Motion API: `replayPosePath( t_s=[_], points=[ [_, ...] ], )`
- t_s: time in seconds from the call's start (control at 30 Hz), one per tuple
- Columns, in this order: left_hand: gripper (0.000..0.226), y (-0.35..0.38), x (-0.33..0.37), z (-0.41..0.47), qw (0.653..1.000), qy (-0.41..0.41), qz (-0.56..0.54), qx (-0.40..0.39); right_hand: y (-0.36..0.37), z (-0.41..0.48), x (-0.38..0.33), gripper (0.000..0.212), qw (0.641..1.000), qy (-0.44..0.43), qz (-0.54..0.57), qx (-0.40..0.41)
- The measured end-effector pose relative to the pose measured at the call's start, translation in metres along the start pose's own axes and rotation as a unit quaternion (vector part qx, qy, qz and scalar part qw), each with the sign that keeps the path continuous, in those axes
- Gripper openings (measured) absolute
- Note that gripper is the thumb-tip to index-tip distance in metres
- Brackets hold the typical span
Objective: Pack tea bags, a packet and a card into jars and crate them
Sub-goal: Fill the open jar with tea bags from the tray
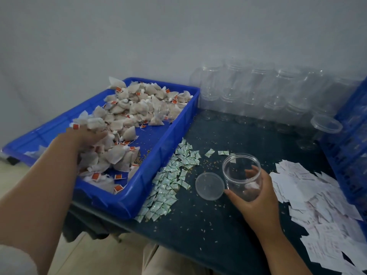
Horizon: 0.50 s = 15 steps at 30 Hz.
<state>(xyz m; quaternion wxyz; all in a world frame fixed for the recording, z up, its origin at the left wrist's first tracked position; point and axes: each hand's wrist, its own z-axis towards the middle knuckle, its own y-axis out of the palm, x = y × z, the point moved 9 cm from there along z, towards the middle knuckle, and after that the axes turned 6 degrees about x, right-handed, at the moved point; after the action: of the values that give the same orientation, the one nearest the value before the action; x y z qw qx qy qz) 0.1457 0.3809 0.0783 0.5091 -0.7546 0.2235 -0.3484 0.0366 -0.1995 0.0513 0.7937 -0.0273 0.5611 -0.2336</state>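
Filling step: left hand point(83, 136) clutches tea bags point(139, 104) inside the blue tray point(168, 143). Right hand point(256, 197) grips the jar point(241, 171), open, beside it. Next, carry them over.

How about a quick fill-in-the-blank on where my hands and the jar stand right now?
1. The left hand reaches into the ____ tray of tea bags.
2. The right hand holds a clear jar whose lid is ____.
3. That lid lies on the table, ____ of the jar.
Missing words: blue; off; left.
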Motion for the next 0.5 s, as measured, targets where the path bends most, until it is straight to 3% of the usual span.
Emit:
replayPosePath(
  t_s=[0.07,0.17,0.33,0.43,0.5],
  points=[
    [0.114,0.012,-0.014,0.003,0.997,-0.035,-0.068,-0.033,0.001,0.0,0.002,0.087,1.0,0.004,-0.002,0.001],
    [0.132,0.022,0.002,-0.006,0.991,-0.023,-0.083,-0.098,0.002,0.001,0.0,0.083,1.0,0.006,0.008,0.0],
    [0.147,0.04,0.037,-0.032,0.985,0.088,0.053,-0.141,0.002,0.003,-0.005,0.079,1.0,0.005,0.009,0.003],
    [0.148,0.065,0.069,-0.057,0.958,0.171,0.021,-0.228,0.005,0.0,-0.001,0.08,1.0,0.011,0.007,-0.008],
    [0.145,0.074,0.088,-0.069,0.939,0.234,0.051,-0.245,0.006,-0.001,0.001,0.084,1.0,0.017,-0.001,-0.018]
  ],
)
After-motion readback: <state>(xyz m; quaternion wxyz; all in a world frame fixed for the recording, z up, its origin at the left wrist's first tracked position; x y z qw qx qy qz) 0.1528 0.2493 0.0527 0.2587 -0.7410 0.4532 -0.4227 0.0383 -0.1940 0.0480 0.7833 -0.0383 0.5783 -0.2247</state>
